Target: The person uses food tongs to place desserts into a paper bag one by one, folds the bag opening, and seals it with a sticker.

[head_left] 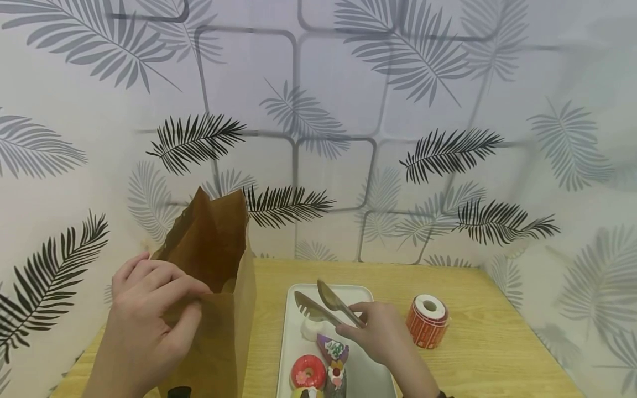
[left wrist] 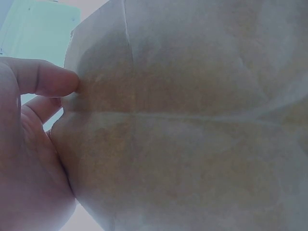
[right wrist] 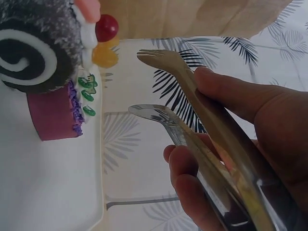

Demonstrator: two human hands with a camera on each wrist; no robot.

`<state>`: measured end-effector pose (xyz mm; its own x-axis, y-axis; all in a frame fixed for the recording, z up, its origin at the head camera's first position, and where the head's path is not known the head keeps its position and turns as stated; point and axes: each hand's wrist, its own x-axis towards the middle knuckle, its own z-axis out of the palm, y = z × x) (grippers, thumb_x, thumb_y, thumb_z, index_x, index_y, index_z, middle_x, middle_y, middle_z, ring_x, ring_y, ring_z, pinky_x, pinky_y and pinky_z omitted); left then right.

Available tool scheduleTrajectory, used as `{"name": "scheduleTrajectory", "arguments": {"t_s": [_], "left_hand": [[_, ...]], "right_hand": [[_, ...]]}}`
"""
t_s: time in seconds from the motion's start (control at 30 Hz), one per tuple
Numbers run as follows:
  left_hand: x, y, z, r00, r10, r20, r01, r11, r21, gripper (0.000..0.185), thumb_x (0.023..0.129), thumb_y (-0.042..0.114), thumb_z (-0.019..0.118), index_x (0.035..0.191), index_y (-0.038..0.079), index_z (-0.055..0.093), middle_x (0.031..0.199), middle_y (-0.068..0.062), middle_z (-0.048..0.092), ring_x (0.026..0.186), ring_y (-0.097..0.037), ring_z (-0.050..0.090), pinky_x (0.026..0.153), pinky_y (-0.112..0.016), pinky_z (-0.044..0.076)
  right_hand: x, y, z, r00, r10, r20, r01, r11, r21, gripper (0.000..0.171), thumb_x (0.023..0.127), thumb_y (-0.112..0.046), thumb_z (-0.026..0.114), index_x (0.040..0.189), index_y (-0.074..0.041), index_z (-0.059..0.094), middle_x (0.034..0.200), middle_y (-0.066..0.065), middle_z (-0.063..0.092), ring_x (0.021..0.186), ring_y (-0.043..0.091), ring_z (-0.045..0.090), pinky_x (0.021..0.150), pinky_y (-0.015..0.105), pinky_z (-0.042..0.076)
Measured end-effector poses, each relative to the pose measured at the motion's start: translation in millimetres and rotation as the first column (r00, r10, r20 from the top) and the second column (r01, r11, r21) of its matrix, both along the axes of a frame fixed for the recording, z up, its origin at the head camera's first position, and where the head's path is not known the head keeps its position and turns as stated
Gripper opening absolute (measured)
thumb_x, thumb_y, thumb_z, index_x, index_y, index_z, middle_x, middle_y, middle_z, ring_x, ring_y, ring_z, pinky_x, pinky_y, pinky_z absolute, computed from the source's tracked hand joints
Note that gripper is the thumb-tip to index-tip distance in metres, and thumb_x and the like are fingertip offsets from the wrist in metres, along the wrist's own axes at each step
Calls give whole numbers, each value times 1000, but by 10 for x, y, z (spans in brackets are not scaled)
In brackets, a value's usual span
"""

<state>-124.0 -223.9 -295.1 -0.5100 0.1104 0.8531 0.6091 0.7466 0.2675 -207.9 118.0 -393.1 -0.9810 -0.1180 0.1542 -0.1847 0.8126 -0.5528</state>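
At the left stands an upright brown paper bag (head_left: 219, 337), its mouth gaping. My left hand (head_left: 154, 315) holds the near rim, fingers over the edge and thumb outside; the left wrist view shows the bag's creased paper (left wrist: 183, 159) close up. Metal tongs (head_left: 325, 307) are in my right hand (head_left: 380, 331), between thumb and fingers, their tips apart with nothing between them. They hover over a white tray (head_left: 375, 376). On it lie a white round piece (head_left: 312, 329), a purple cake slice (right wrist: 53, 113), a pink-red donut (head_left: 308, 372) and a dark swiss roll (right wrist: 38, 43).
Right of the tray, a roll of red-and-white labels (head_left: 428, 320) stands on the wooden table (head_left: 478, 342). A small black object (head_left: 179, 392) shows at the bottom edge before the bag. Behind the table hangs a leaf-patterned backdrop (head_left: 338, 110).
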Motion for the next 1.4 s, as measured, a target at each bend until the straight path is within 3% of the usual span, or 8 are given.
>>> {"name": "scheduleTrajectory", "arguments": {"t_s": [0.2,0.4,0.57,0.83,1.17,1.4], "left_hand": [[-9,9,1,999,-13,-44,13,1000,0,22,81,4,62,76,21,75,78,7,65,88,-14,50,117,-44,24],[1,-4,-2,1000,6,9,-6,1000,0,21,82,4,63,77,21,75,80,6,66,90,-15,50,118,-47,23],[7,-3,-1,1000,6,11,-6,1000,0,20,82,4,64,78,21,75,80,7,66,90,-15,50,118,-47,23],[-3,12,5,998,-17,-56,17,1000,-2,22,81,4,62,77,21,74,78,7,65,88,-14,50,117,-43,24],[-4,9,5,999,-11,-39,10,1000,-8,20,81,4,63,77,21,75,79,7,66,88,-14,50,118,-44,23],[-10,18,1,998,-20,-68,20,1000,-7,21,81,4,62,77,21,74,78,7,65,87,-15,50,117,-42,24]], "right_hand": [[-32,5,-41,1000,2,19,-3,1000,24,46,81,-44,87,115,-15,80,73,-4,70,66,12,57,56,30,47],[-62,-7,-85,999,15,39,-17,999,47,45,81,-44,87,113,-14,80,69,-5,66,65,13,55,56,31,45],[-87,-13,-138,999,25,47,-27,999,39,42,82,-41,87,112,-12,80,67,-5,64,63,14,54,54,30,44],[-109,-36,-220,998,27,57,-30,999,42,42,81,-39,87,109,-10,80,65,-5,62,57,13,54,49,30,45],[-140,-63,-303,996,34,82,-39,997,61,44,81,-40,87,111,-10,80,73,-3,68,60,12,58,50,29,47],[-145,-79,-330,997,45,70,-49,997,58,41,81,-39,88,110,-11,81,77,-2,72,62,11,58,50,29,47]]}}
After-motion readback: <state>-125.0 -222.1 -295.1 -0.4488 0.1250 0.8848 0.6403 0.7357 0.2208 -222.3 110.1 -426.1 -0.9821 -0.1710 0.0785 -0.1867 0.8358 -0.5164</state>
